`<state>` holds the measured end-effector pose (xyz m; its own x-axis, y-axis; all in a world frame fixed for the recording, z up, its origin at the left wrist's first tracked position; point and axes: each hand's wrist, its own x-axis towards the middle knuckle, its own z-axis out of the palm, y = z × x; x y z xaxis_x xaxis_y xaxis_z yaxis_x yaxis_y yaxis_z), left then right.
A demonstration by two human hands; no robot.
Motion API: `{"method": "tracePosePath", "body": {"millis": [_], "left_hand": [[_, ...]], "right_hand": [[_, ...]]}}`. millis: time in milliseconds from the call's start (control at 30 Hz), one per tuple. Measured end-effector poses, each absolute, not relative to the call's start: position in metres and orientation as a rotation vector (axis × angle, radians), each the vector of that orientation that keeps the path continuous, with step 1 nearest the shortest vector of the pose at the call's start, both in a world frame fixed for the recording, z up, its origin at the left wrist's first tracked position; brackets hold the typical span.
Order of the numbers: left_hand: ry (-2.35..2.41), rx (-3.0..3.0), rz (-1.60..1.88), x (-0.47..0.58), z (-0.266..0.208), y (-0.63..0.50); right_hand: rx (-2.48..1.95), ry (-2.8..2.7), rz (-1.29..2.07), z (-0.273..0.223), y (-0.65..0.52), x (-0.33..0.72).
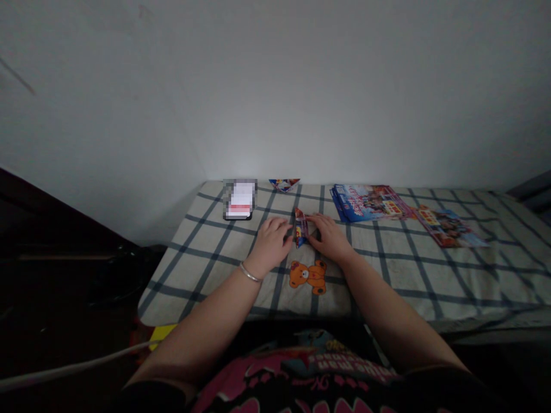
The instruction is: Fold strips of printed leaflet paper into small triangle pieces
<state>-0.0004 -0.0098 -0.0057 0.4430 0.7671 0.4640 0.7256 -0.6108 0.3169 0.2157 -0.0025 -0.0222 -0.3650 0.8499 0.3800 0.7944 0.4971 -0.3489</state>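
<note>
A small folded piece of glossy printed paper (300, 228), red and blue with some yellow, sits on the checked cloth between my hands. My right hand (329, 235) has its thumb and fingers at the paper's right edge, gripping it. On the other side, my left hand (271, 245) is close by the paper's left edge, its bent fingers apart and nothing visible in them. A silver bangle circles the left wrist. Farther back, near the wall, lies another folded paper triangle (284, 184) with similar print.
A phone (240, 201) with a lit, blurred screen lies at the back left. To the right are a stack of colourful printed sheets (364, 203) and a separate sheet (451, 226). An orange bear picture (308, 277) shows on the tablecloth (396, 281). A wall (275, 97) borders the back.
</note>
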Motion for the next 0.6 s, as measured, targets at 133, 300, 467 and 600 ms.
{"method": "tracePosePath", "body": {"millis": [133, 300, 467, 600], "left_hand": [[1.39, 2.639, 0.836, -0.0002, -0.0086, -0.0092], [1.311, 2.611, 0.842, -0.0006, -0.0106, -0.0061], [1.203, 2.581, 0.894, -0.0009, -0.0108, -0.0051], [1.128, 2.629, 0.876, 0.002, -0.0058, -0.0101]], "right_hand": [[-1.329, -2.233, 0.176, -0.0215, -0.0034, 0.2139], [-1.3, -2.21, 0.209, -0.0186, -0.0041, 0.2122], [-1.306, -2.127, 0.251, -0.0173, -0.0056, 0.2102], [-1.259, -2.069, 0.336, -0.0151, -0.0068, 0.2074]]}}
